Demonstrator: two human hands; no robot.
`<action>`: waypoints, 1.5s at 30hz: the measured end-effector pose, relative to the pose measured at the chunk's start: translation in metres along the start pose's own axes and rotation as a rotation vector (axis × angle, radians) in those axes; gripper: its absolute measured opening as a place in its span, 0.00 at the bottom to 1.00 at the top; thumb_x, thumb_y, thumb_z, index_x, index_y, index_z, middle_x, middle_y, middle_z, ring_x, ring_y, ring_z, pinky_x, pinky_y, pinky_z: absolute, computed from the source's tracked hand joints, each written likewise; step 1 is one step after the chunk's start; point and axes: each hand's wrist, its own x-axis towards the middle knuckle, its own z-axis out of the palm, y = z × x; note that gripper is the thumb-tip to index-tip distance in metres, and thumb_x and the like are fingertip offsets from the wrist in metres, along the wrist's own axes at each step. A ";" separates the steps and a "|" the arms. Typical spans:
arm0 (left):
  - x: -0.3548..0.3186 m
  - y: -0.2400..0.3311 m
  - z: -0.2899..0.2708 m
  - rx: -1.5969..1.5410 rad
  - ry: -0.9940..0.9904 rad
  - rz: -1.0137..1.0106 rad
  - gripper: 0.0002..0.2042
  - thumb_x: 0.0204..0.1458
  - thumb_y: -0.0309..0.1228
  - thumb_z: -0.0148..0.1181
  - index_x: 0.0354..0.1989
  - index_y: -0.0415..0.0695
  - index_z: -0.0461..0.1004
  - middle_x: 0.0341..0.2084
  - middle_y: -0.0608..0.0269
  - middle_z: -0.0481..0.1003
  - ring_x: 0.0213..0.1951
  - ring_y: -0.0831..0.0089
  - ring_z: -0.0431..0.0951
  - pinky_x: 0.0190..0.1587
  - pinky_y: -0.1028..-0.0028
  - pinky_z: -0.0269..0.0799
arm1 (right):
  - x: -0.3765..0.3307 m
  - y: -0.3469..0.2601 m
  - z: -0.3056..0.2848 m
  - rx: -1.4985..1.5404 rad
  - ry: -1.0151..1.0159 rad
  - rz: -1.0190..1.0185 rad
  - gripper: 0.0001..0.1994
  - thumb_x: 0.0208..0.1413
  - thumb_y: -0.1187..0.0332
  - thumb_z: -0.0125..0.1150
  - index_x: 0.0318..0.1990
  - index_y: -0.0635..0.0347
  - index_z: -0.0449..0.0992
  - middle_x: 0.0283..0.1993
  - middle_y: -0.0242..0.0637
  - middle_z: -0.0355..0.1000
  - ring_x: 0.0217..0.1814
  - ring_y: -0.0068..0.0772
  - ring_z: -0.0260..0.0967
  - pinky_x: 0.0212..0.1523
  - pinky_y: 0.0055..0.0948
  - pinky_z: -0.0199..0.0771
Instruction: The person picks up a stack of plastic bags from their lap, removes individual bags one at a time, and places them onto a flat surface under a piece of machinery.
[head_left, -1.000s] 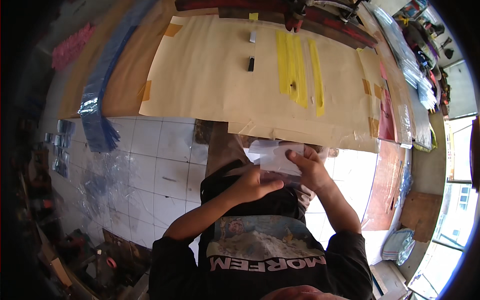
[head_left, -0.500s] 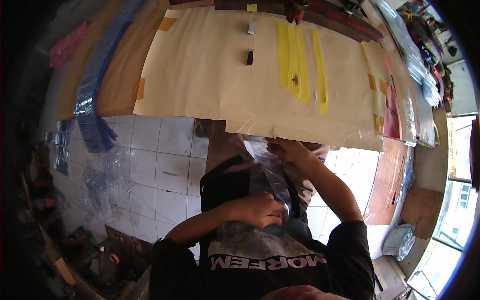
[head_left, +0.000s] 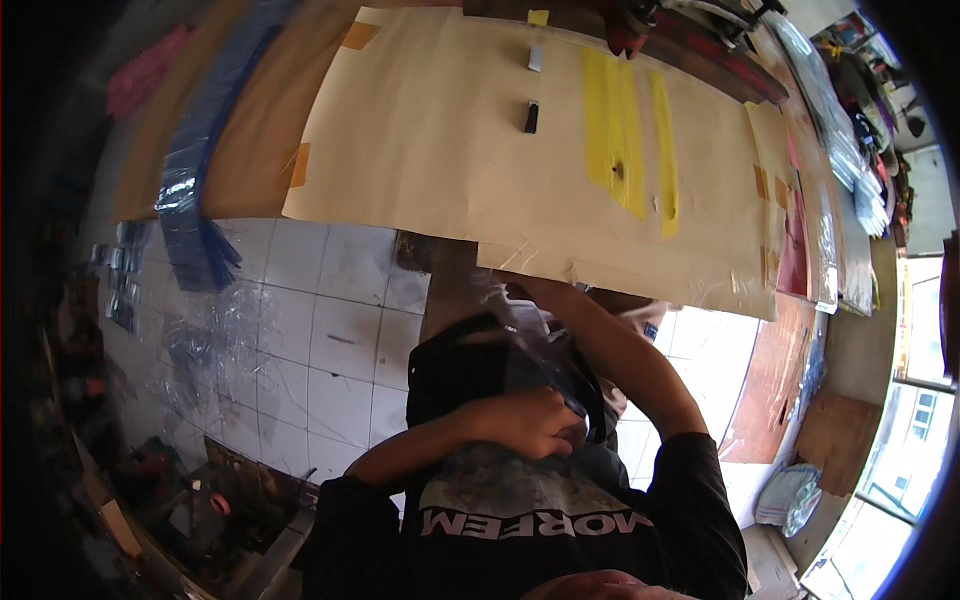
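The left hand (head_left: 535, 424) is seen curled closed in front of the shirt (head_left: 480, 552), its fingers apparently pressed around one end of a clear plastic sheet (head_left: 528, 322). The plastic is spread forward from that hand, over the lap, toward the right hand (head_left: 535, 291), which is placed at the near edge of the tan paper (head_left: 420, 130). Whether the right fingers are spread or pinching cannot be told, since they are shadowed and partly hidden. For good handling, both ends should be gripped flat and pulled evenly, so that creasing or snagging on the paper edge is avoided.
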 end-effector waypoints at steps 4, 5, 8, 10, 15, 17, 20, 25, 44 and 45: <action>-0.010 0.006 0.003 -0.031 0.029 -0.056 0.10 0.50 0.32 0.61 0.39 0.41 0.78 0.28 0.54 0.80 0.33 0.58 0.81 0.38 0.65 0.73 | -0.066 -0.046 0.051 -0.594 0.070 -0.506 0.11 0.52 0.73 0.64 0.44 0.61 0.76 0.31 0.35 0.76 0.34 0.32 0.77 0.38 0.32 0.79; -0.014 0.007 0.005 -0.028 0.038 -0.064 0.10 0.50 0.32 0.61 0.39 0.41 0.78 0.28 0.54 0.80 0.33 0.58 0.81 0.38 0.65 0.73 | -0.084 -0.054 0.061 -0.737 0.010 -0.766 0.12 0.51 0.75 0.62 0.45 0.61 0.76 0.30 0.36 0.76 0.34 0.33 0.77 0.38 0.32 0.78; -0.023 0.007 0.016 -0.023 0.079 -0.057 0.11 0.53 0.34 0.59 0.41 0.43 0.78 0.29 0.54 0.80 0.35 0.57 0.81 0.40 0.64 0.73 | -0.158 -0.093 0.083 -0.877 -0.239 -1.214 0.15 0.44 0.81 0.59 0.43 0.64 0.76 0.32 0.44 0.76 0.37 0.41 0.77 0.37 0.34 0.78; -0.026 0.001 0.029 0.051 0.270 -0.004 0.11 0.56 0.36 0.57 0.42 0.44 0.79 0.30 0.53 0.80 0.36 0.57 0.80 0.40 0.63 0.73 | -0.207 -0.121 0.087 -0.775 -0.184 -1.281 0.14 0.46 0.82 0.57 0.43 0.66 0.75 0.34 0.46 0.76 0.37 0.41 0.77 0.37 0.33 0.78; -0.020 0.020 0.005 0.090 0.019 -0.229 0.11 0.54 0.36 0.58 0.36 0.42 0.79 0.26 0.48 0.78 0.34 0.51 0.79 0.38 0.58 0.72 | -0.243 -0.160 0.051 -0.152 0.554 -1.169 0.12 0.61 0.78 0.47 0.49 0.71 0.72 0.36 0.42 0.72 0.32 0.22 0.69 0.32 0.23 0.71; -0.015 0.011 -0.001 0.181 -0.019 -0.133 0.10 0.53 0.36 0.58 0.35 0.42 0.79 0.24 0.47 0.77 0.32 0.51 0.79 0.36 0.58 0.72 | -0.238 -0.181 0.035 0.018 0.776 -1.059 0.13 0.59 0.78 0.54 0.51 0.68 0.74 0.30 0.40 0.71 0.29 0.19 0.67 0.28 0.24 0.69; -0.008 0.009 -0.004 0.019 0.086 -0.048 0.10 0.52 0.35 0.61 0.33 0.42 0.80 0.22 0.46 0.76 0.28 0.51 0.79 0.32 0.58 0.71 | -0.219 -0.194 0.003 -0.336 1.082 -0.897 0.14 0.57 0.75 0.59 0.51 0.66 0.75 0.27 0.37 0.70 0.25 0.21 0.66 0.27 0.24 0.67; -0.002 0.011 -0.013 -0.093 0.151 -0.037 0.12 0.50 0.36 0.64 0.27 0.37 0.79 0.15 0.45 0.72 0.18 0.54 0.73 0.24 0.63 0.65 | -0.198 -0.189 -0.007 -0.679 1.166 -0.953 0.19 0.52 0.73 0.65 0.53 0.61 0.75 0.28 0.38 0.71 0.21 0.31 0.68 0.25 0.28 0.69; 0.015 -0.011 -0.033 -0.120 0.035 -0.083 0.12 0.52 0.37 0.61 0.42 0.47 0.81 0.18 0.46 0.73 0.21 0.53 0.75 0.26 0.62 0.66 | -0.171 -0.174 -0.014 -0.877 1.286 -1.362 0.23 0.36 0.85 0.61 0.44 0.56 0.82 0.33 0.36 0.76 0.23 0.27 0.71 0.25 0.23 0.70; 0.015 -0.011 -0.034 -0.120 0.034 -0.085 0.11 0.52 0.37 0.61 0.41 0.47 0.81 0.18 0.46 0.73 0.21 0.53 0.75 0.26 0.62 0.66 | -0.172 -0.173 -0.014 -0.872 1.274 -1.367 0.23 0.36 0.85 0.61 0.44 0.57 0.82 0.34 0.37 0.77 0.24 0.28 0.72 0.25 0.23 0.71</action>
